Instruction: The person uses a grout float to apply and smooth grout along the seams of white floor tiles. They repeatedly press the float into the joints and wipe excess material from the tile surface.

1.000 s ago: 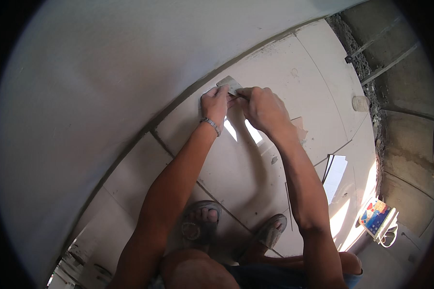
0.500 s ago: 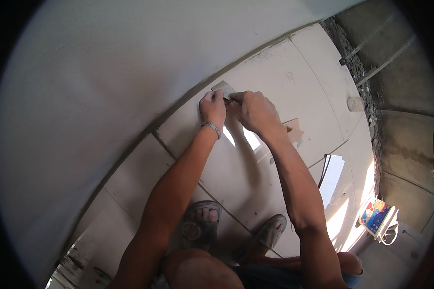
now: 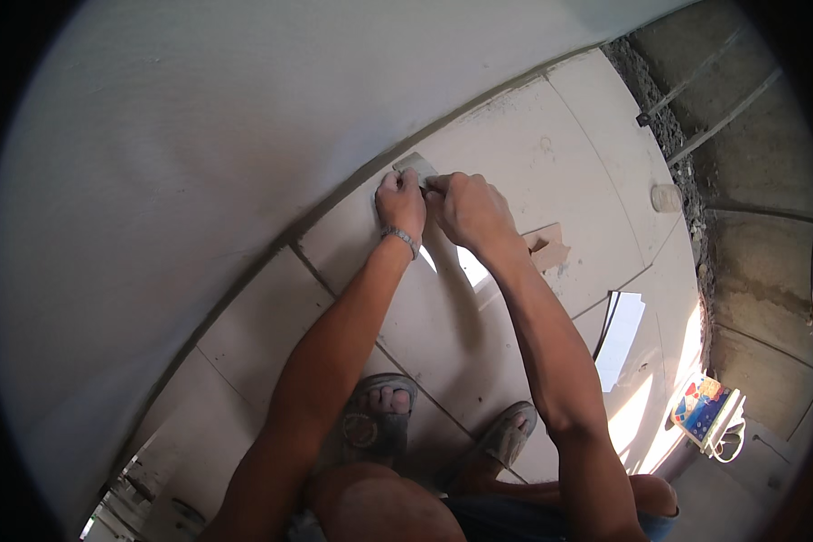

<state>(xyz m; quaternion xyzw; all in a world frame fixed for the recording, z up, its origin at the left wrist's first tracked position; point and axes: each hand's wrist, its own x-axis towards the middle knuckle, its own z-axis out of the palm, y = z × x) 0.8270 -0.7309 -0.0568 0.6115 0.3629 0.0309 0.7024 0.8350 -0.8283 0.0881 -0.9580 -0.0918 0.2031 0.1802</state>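
Close to the foot of the wall, both of my hands meet around a flat grey scraper-like blade (image 3: 414,163). My left hand (image 3: 400,204) has its fingers curled against the blade's near edge; a bracelet circles that wrist. From the other side my right hand (image 3: 471,210) is closed at the blade's near right end, thumb and fingers drawn together. Whether the blade has a handle is hidden by my fingers. Beneath my hands lie large pale floor tiles (image 3: 515,154), and a grey joint (image 3: 352,185) runs between them and the white wall (image 3: 199,144).
A torn piece of brown cardboard (image 3: 548,247) lies right of my right forearm. Farther right are a white strip (image 3: 620,339), a round pale lid-like piece (image 3: 666,198) and a colourful bag (image 3: 706,411). Rough rubble (image 3: 650,99) edges the tiles. My sandalled feet (image 3: 379,411) stand below.
My hands stay at the blade by the wall. The right hand has shifted slightly left, closer to the left hand, and the blade has moved a little with them.
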